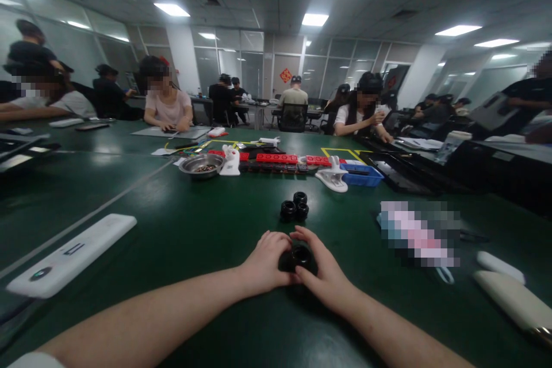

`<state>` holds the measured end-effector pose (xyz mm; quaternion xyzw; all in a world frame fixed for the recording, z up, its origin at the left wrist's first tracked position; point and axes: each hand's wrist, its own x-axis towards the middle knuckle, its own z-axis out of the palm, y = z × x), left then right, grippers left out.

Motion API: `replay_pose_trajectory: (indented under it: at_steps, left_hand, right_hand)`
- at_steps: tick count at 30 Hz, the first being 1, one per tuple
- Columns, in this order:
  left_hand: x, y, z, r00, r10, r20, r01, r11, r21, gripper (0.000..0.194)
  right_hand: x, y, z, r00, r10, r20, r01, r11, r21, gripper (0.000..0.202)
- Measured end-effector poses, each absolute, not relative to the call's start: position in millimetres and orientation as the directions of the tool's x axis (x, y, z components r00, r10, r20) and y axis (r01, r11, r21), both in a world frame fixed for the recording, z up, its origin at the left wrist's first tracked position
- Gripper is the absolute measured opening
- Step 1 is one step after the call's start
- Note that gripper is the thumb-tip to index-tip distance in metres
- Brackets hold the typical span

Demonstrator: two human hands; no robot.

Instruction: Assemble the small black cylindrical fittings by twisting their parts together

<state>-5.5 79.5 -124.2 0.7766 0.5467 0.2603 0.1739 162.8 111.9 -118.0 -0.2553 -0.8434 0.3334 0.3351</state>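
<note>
Low on the green table [207, 236], my left hand [266, 261] and my right hand [324, 270] curve around a black ring-like part [302, 254] with a round opening facing up. Fingers of both hands wrap its sides, and the thumbs lie at its near edge. Just beyond my fingertips stand three similar black parts in a tight cluster: one at the left [288, 210], one at the right [302, 210] and one behind [300, 198]. The lower side of the held part is hidden by my hands and shadow.
Farther back are a metal bowl [202, 167] with small pieces, red strips [276, 158], white clamps [332, 175] and a blue tray [362, 177]. A white device [73, 256] lies left, a pale case [513, 299] right. Several people sit around the tables.
</note>
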Motion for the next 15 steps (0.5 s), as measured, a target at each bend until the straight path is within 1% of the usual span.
replay_pose_trajectory:
  at_steps: [3,6,8,12,13,15]
  left_hand:
    - [-5.4,79.7,-123.4,0.264,0.937,0.230,0.753,-0.349,0.557,0.036]
    - [-5.7,79.5,-121.4,0.261,0.942,0.210,0.746,-0.335,0.576,0.035]
    - [-6.3,79.4,-120.1,0.267,0.946,0.184,0.739,-0.324,0.591,0.036]
    - [-7.7,80.4,-120.4,0.277,0.949,0.148,0.732,-0.309,0.607,0.049]
    - [-8.0,80.9,-121.4,0.277,0.950,0.145,0.733,-0.307,0.608,0.049]
    - [-8.4,81.9,-123.7,0.280,0.949,0.144,0.732,-0.308,0.608,0.043]
  right_hand:
    - [161.6,112.9,-121.1,-0.568,0.718,0.402,0.280,0.627,-0.727,0.059]
    - [159.3,113.5,-122.0,-0.526,0.757,0.387,0.308,0.594,-0.743,0.050]
    - [159.4,112.8,-120.6,-0.563,0.732,0.385,0.270,0.603,-0.751,0.047]
    - [163.4,110.5,-118.2,-0.677,0.630,0.380,0.188,0.648,-0.738,0.057]
    - [164.0,110.1,-118.5,-0.674,0.633,0.380,0.196,0.650,-0.735,0.059]
    - [163.9,109.7,-119.8,-0.621,0.679,0.391,0.239,0.639,-0.731,0.060]
